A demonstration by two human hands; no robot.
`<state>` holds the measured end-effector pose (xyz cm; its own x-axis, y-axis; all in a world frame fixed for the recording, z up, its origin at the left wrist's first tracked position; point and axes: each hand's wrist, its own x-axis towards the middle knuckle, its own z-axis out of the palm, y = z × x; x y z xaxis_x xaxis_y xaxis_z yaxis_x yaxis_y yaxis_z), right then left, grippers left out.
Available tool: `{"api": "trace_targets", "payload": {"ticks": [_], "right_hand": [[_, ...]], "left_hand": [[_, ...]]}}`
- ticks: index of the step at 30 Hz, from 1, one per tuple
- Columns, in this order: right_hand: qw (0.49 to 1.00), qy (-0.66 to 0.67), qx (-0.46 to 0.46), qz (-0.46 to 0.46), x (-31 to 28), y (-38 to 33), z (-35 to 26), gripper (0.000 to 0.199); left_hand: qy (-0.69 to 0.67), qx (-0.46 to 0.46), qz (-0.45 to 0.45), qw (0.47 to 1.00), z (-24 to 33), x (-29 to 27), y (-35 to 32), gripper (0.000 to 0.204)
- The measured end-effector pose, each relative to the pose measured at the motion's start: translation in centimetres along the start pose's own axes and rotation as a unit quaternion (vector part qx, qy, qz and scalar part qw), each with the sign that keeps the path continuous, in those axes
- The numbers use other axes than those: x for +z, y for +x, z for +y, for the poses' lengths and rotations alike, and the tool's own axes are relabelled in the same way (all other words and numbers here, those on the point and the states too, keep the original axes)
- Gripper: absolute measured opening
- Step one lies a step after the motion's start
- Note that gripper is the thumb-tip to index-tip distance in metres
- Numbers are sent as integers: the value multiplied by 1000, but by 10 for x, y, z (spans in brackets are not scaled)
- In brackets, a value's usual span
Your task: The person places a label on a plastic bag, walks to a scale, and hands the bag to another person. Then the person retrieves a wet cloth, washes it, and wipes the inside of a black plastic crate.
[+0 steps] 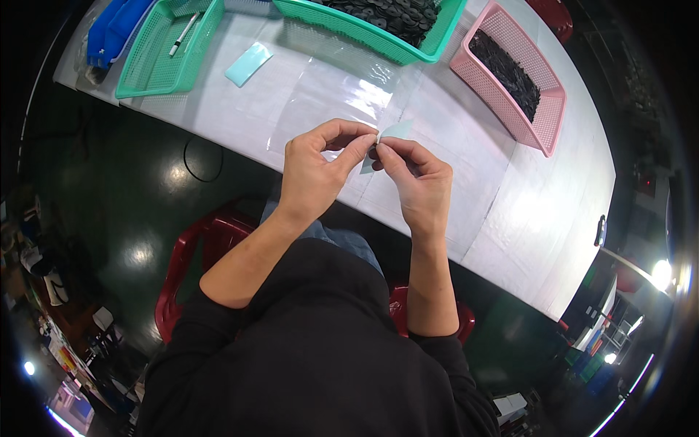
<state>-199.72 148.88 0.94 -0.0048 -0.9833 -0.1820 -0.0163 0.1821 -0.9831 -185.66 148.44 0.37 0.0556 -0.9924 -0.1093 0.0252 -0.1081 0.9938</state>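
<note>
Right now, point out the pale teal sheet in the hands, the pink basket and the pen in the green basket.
Pale teal sheet (397, 131), head view: upper corner above the fingertips.
Pink basket (540, 135), head view: near side wall.
Pen (183, 35), head view: middle of its barrel.

green baskets (169, 54) 2 | pink basket (510, 80) 1 | pale blue sheets (248, 64) 2 | hands (368, 171) 2

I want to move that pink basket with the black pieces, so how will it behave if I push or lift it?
The pink basket is roughly half filled with black pieces, so it is probably heavier than it looks. Its mesh walls look thin and may flex if lifted by one rim. The white table looks smooth, so it would likely slide rather than tip.
</note>
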Motion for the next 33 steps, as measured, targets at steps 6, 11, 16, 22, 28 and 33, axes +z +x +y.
{"api": "trace_targets", "payload": {"ticks": [6, 11, 16, 22, 28, 33], "right_hand": [[999, -38, -4, 7, 1, -1, -4, 16], [998, -63, -24, 11, 6, -1, -4, 15], [994, -96, -45, 17, 13, -2, -4, 15], [993, -105, -51, 15, 18, -2, -5, 14], [992, -109, -55, 16, 24, -3, -5, 14], [993, -109, -52, 14, 29, -4, -4, 14]], "left_hand": [[11, 0, 2, 1000, 0, 1, -2, 12], [232, 223, 49, 946, -3, -3, -2, 9], [280, 307, 59, 908, -8, -10, 0, 15], [303, 326, 58, 893, -9, -18, 1, 19], [304, 329, 58, 892, -10, -24, 1, 18], [295, 325, 59, 897, -12, -28, 1, 17]]}}
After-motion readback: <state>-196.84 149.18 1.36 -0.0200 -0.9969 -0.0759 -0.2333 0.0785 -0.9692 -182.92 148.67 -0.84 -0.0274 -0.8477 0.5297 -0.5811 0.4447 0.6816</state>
